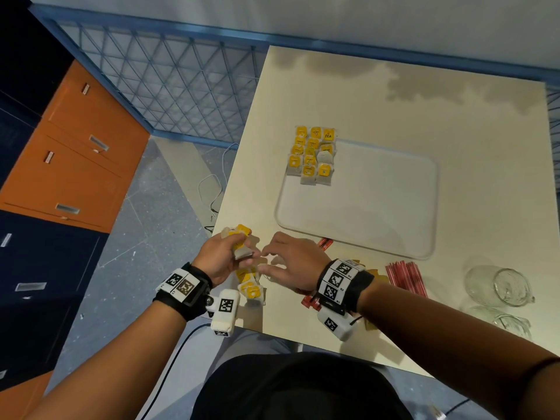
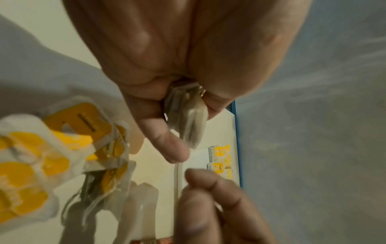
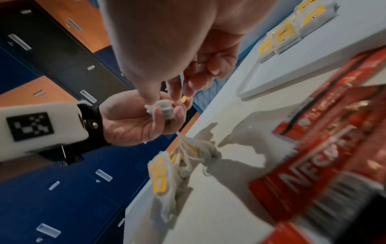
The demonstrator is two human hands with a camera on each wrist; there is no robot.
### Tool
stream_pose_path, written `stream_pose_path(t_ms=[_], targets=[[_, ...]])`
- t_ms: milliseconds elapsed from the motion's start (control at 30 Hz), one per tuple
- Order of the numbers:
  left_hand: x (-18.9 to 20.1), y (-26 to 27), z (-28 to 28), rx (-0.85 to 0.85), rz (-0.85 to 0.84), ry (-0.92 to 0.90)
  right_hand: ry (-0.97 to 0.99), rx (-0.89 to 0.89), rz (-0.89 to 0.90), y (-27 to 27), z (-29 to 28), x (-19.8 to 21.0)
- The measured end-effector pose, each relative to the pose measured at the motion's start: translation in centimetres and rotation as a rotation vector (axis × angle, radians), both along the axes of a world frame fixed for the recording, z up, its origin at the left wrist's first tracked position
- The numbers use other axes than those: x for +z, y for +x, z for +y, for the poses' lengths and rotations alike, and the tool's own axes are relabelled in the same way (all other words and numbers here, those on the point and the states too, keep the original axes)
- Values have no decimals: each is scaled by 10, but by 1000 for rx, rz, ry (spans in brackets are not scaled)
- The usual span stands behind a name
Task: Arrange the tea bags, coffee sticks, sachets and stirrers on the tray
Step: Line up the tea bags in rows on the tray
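Gripping a small stack of tea bags [image 1: 241, 244] above the table's near-left corner, the left hand [image 1: 222, 257] curls its fingers round them. The right hand [image 1: 292, 262] hovers just beside it, fingers bent toward the stack, thumb and fingertips close together; whether they pinch anything I cannot tell. One bag in the rows [image 1: 312, 154] at the white tray's [image 1: 378, 228] far-left corner reads "TEA". The red coffee sticks [image 3: 325, 165] show part of a white word, "NEC". More loose tea bags [image 1: 251, 286] lie below the hands. Red stirrers [image 1: 406, 277] and clear glass cups [image 1: 500, 287] lie to the right.
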State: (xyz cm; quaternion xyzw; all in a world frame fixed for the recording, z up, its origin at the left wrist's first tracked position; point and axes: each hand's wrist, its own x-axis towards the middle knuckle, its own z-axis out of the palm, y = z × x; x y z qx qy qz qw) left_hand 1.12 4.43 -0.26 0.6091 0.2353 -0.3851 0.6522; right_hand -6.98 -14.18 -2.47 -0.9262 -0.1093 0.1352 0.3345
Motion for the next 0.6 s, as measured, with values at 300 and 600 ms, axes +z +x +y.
stream_pose_path(t_ms=[300, 600], targets=[[-3, 3, 2, -126, -83, 47, -201, 66, 211, 0, 4, -21], [6, 9, -14, -328, -254, 98, -20, -112, 155, 0, -26, -4]])
